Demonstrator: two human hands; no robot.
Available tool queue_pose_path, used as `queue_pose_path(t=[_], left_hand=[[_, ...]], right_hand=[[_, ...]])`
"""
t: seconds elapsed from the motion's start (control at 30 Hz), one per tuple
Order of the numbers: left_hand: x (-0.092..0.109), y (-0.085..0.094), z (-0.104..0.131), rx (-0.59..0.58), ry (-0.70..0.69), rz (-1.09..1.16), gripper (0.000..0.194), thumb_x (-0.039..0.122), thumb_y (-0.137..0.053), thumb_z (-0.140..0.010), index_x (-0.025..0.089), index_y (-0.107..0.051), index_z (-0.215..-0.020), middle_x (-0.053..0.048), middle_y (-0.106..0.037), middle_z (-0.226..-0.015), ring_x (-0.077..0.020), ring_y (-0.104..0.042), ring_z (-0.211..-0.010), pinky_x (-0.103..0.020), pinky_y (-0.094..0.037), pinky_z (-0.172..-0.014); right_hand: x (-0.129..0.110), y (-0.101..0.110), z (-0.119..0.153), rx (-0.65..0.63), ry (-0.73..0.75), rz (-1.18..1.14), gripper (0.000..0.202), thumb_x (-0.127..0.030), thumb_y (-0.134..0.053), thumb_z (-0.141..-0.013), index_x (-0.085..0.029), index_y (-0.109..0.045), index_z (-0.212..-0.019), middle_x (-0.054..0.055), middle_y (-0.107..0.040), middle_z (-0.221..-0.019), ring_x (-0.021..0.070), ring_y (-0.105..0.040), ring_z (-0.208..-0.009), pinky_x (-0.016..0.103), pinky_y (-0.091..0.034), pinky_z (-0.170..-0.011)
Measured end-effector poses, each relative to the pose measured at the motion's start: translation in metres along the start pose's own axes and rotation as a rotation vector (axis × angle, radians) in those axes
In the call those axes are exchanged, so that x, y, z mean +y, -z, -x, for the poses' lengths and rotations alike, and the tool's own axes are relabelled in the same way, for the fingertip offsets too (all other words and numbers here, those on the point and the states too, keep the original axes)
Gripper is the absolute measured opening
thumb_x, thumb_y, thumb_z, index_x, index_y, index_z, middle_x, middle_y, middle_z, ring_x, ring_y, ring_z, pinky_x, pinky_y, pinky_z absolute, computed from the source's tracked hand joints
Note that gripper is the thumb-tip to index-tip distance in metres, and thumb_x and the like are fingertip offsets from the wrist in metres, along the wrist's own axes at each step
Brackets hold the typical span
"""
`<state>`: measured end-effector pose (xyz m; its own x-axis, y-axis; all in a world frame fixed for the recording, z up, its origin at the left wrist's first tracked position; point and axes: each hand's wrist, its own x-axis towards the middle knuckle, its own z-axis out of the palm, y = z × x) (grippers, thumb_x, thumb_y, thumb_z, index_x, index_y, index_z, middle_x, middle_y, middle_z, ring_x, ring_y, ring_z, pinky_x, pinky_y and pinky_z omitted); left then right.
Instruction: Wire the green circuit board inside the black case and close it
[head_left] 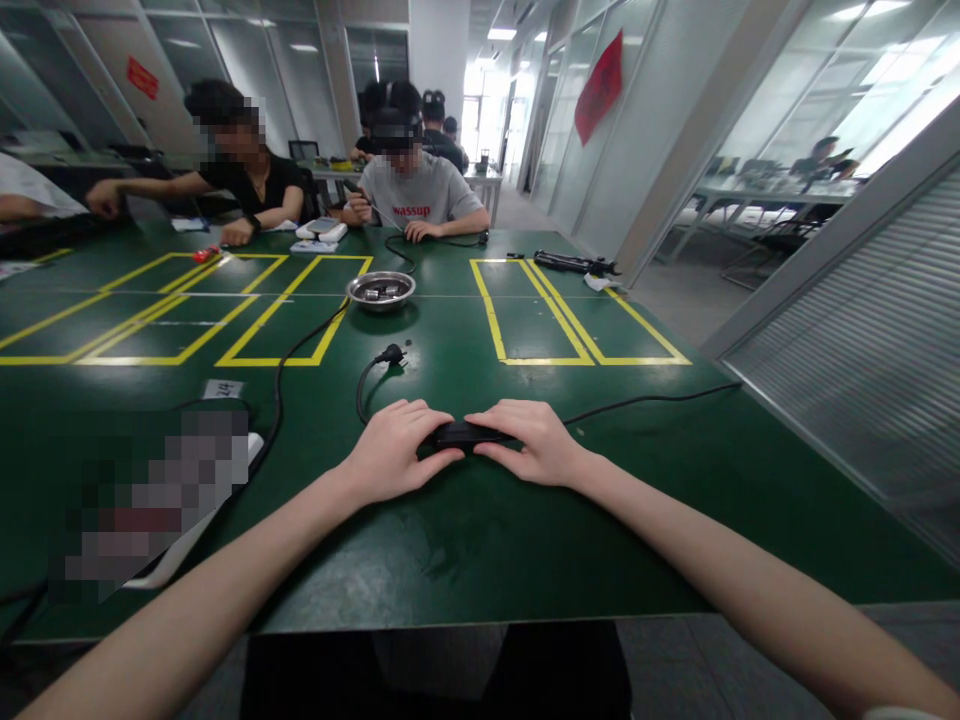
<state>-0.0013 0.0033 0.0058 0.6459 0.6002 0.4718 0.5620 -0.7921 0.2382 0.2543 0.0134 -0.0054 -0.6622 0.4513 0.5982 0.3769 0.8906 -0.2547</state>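
Observation:
Both hands grip a black power adapter just above the green table, near its front edge. My left hand is closed on the left end, thumb on the near side and fingers on the far side. The right end sits in my right hand, gripped the same way. Only the adapter's middle shows; my fingers hide both ends. A short black cord curves from behind my left hand to a plug lying on the table. Past my right hand a thin black cable runs to the right.
A steel bowl with small metal parts stands ahead. Yellow tape outlines mark the green table. A blurred-out, white-edged object lies at left beside a black cable. A folded black tripod lies far right. Other people sit across the table.

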Motion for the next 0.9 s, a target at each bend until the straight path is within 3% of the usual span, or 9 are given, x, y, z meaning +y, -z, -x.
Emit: queue_pose_path(t=[0.17, 0.37, 0.53, 0.67, 0.8, 0.9], left_hand=[[0.003, -0.001, 0.001, -0.048, -0.009, -0.009, 0.025, 0.038, -0.065, -0.098, 0.015, -0.07, -0.105, -0.007, -0.074, -0.089, -0.0223, -0.066, -0.08, -0.035, -0.048, -0.074], [0.005, -0.002, 0.0, -0.049, 0.027, 0.024, 0.032, 0.039, -0.065, -0.097, 0.015, -0.071, -0.117, -0.007, -0.076, -0.092, -0.0222, -0.067, -0.08, -0.035, -0.05, -0.074], [0.006, -0.005, -0.001, -0.07, 0.032, 0.07, 0.023, 0.037, -0.064, -0.1, 0.016, -0.073, -0.106, -0.006, -0.077, -0.089, -0.021, -0.066, -0.079, -0.033, -0.049, -0.071], [0.002, -0.006, -0.001, -0.069, 0.064, 0.117, 0.024, 0.037, -0.066, -0.098, 0.017, -0.076, -0.108, -0.006, -0.077, -0.088, -0.0214, -0.067, -0.081, -0.034, -0.05, -0.073], [-0.001, -0.002, -0.001, 0.082, 0.019, 0.077, 0.05, 0.033, -0.069, -0.093, 0.019, -0.062, -0.142, -0.012, -0.072, -0.129, -0.0298, -0.064, -0.117, -0.047, -0.049, -0.101], [-0.003, 0.001, 0.001, 0.164, -0.003, 0.052, 0.053, 0.031, -0.066, -0.094, 0.023, -0.058, -0.146, -0.013, -0.064, -0.143, -0.0324, -0.057, -0.131, -0.053, -0.044, -0.111]], right_hand=[[-0.001, 0.001, -0.001, -0.05, -0.032, -0.048, 0.032, -0.04, -0.058, -0.104, -0.018, -0.064, -0.128, 0.008, -0.076, -0.096, 0.0203, -0.071, -0.083, 0.032, -0.056, -0.074], [0.0, -0.002, 0.0, -0.052, -0.033, -0.067, 0.025, -0.037, -0.054, -0.106, -0.018, -0.066, -0.117, 0.008, -0.075, -0.096, 0.0205, -0.07, -0.083, 0.032, -0.056, -0.076], [0.0, -0.002, 0.0, -0.207, -0.025, -0.075, 0.051, -0.044, -0.062, -0.101, -0.023, -0.054, -0.147, 0.011, -0.069, -0.114, 0.0233, -0.068, -0.097, 0.036, -0.057, -0.085], [0.001, -0.004, 0.002, -0.284, 0.039, -0.048, 0.048, -0.037, -0.056, -0.105, -0.029, -0.053, -0.151, 0.011, -0.062, -0.118, 0.0227, -0.064, -0.101, 0.038, -0.058, -0.087], [0.012, -0.002, 0.005, -0.204, -0.088, -0.117, 0.049, -0.037, -0.057, -0.104, -0.03, -0.054, -0.152, 0.009, -0.062, -0.114, 0.0214, -0.064, -0.098, 0.038, -0.058, -0.089], [0.034, 0.008, 0.009, 0.032, -0.282, -0.132, 0.051, -0.04, -0.058, -0.102, -0.027, -0.056, -0.151, 0.009, -0.066, -0.114, 0.0243, -0.066, -0.103, 0.043, -0.057, -0.094]])
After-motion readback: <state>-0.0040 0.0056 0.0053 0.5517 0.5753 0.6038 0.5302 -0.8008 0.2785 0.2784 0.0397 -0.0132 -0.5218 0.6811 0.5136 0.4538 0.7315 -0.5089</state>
